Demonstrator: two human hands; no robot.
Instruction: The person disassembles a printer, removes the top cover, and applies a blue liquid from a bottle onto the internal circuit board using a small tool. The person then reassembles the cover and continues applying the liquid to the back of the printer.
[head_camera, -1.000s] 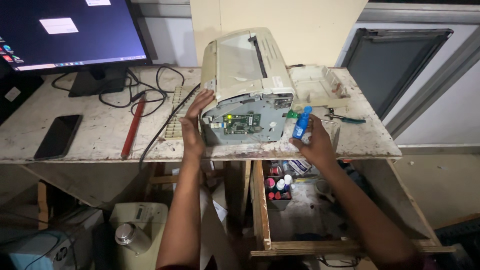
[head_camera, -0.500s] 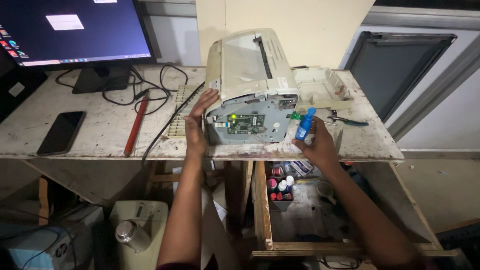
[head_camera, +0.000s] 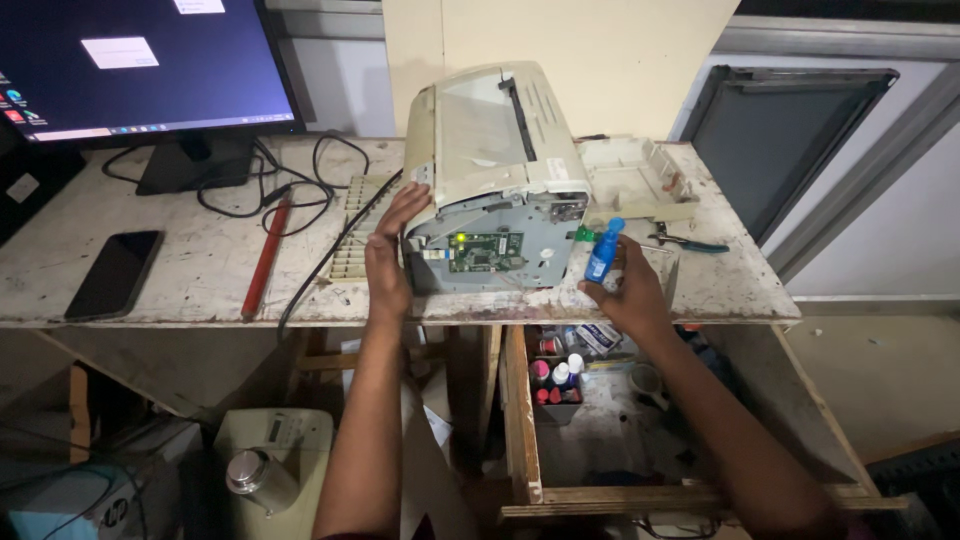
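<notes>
Left hand (head_camera: 388, 262) flat against printer (head_camera: 495, 175); right hand (head_camera: 628, 290) grips blue bottle (head_camera: 602, 252). Pliers (head_camera: 688, 241), cables (head_camera: 300, 195), phone (head_camera: 113, 273) nearby.

Printer (head_camera: 500, 170): beige plastic casing, side cover removed, grey metal side w/ green circuit board exposed twd table edge. Stood upright at table centre, touched on its left corner.
Bottle (head_camera: 602, 252): small, blue, w/ blue cap, held upright just beside printer's right corner, approx. at table front edge.

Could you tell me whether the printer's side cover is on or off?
Off: the printer's near side shows its bare green circuit board and metal frame.
</notes>
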